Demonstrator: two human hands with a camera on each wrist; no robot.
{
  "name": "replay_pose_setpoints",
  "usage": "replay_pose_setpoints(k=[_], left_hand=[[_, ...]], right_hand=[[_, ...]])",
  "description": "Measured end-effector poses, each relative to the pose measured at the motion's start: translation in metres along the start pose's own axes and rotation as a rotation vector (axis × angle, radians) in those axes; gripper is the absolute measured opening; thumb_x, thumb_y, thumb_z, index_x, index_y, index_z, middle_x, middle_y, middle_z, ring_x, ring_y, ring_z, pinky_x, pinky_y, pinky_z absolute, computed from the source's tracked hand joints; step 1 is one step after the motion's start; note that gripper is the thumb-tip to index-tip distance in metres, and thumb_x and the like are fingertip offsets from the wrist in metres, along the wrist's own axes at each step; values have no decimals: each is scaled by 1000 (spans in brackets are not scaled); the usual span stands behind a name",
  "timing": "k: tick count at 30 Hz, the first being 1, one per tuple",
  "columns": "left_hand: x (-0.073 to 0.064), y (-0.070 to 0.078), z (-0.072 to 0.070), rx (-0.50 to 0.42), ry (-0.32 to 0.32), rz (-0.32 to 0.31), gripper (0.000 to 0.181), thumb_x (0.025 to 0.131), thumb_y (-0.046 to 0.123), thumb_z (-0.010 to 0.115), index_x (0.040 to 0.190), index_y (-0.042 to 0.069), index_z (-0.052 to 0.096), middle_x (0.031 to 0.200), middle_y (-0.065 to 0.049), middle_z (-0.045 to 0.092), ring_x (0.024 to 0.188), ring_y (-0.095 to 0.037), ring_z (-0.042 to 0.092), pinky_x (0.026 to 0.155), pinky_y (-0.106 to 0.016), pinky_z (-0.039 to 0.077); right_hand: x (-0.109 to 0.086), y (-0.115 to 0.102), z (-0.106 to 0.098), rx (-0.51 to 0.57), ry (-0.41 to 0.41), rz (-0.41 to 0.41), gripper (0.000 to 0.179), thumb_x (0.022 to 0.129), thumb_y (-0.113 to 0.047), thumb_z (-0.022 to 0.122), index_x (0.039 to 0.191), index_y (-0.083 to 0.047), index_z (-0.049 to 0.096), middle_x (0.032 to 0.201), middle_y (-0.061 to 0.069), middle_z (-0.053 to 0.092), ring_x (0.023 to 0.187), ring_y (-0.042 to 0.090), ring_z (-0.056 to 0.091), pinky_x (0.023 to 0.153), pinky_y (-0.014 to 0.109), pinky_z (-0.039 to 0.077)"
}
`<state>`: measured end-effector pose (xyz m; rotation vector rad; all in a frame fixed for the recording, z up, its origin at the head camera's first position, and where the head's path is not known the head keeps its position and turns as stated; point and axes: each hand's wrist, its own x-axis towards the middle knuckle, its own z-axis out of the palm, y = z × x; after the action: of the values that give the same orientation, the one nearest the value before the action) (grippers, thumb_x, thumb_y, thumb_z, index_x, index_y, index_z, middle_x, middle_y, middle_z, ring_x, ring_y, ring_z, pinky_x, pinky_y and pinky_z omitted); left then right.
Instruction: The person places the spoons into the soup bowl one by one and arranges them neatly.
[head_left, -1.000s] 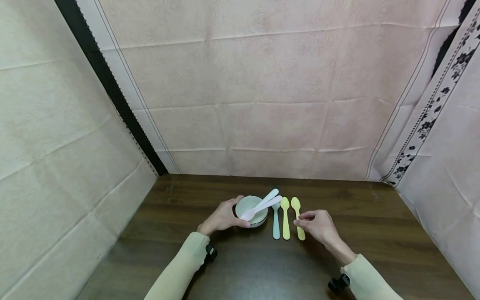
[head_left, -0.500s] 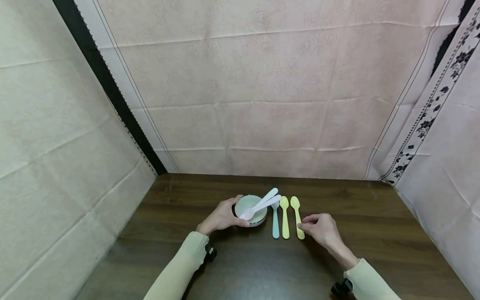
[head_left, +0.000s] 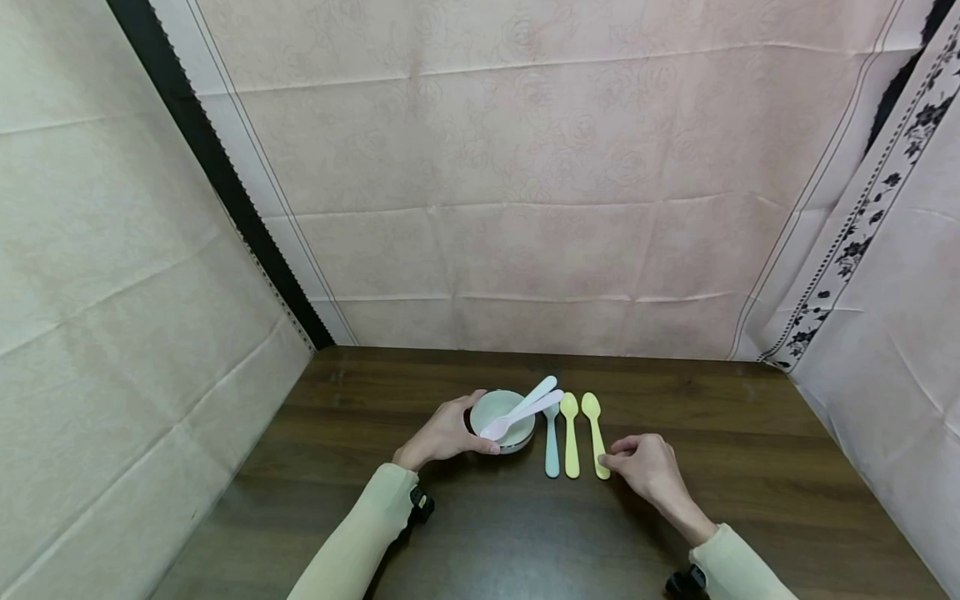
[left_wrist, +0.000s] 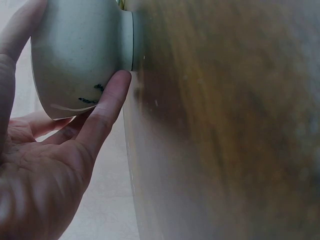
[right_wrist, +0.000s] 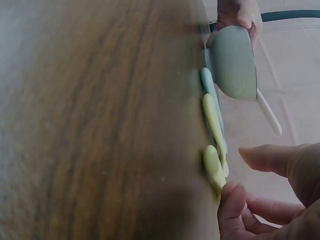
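Observation:
My left hand (head_left: 448, 429) grips a pale green bowl (left_wrist: 80, 45), thumb and fingers spread around its side. Two white spoons (head_left: 529, 404) lean in the bowl, handles sticking out over the right rim. Right of it, a light blue spoon (head_left: 552, 446) and two yellow spoons lie side by side on the table, handles toward me. At the outer yellow spoon (head_left: 598, 437), my right hand (head_left: 647, 468) has its fingertips right by the handle's lower end. The right wrist view shows that hand's thumb and fingers (right_wrist: 232, 197) apart, with the inner yellow spoon (right_wrist: 212, 117) beyond.
The dark wooden table (head_left: 480, 533) runs back to a pale cloth wall (head_left: 525, 208). More cloth hangs along the left and right sides. Each wrist carries a black strapped device, such as the one on the left wrist (head_left: 422, 502).
My right hand has slid slightly toward me and to the right, down along the outer yellow spoon's handle. The left hand, bowl and spoons stay where they were.

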<state>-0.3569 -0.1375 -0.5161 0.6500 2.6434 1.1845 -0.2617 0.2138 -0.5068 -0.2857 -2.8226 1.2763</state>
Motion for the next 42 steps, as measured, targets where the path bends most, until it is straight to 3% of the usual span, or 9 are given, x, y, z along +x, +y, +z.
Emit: replay_pose_setpoints(k=[30,42], left_hand=[[-1,2,-1,7,-2,-11,115,78,42,100,169,6,40,164,-17,56,144,-34,58,121,-58,48],[-1,1,-1,1,-2,-5,115,79,42,100,169,5,39,164,-18,56,145,-35,58,121,-59,47]], right_hand=[[2,1,9,-81,6,-7,22,86,-21,91,92,-2,83,81,2,78,76,16,63,64,29,47],[4,2,12,-85,19,-47,17,85,-17,91,87,-2,83,80,3,79,74,16,63,65,29,48]])
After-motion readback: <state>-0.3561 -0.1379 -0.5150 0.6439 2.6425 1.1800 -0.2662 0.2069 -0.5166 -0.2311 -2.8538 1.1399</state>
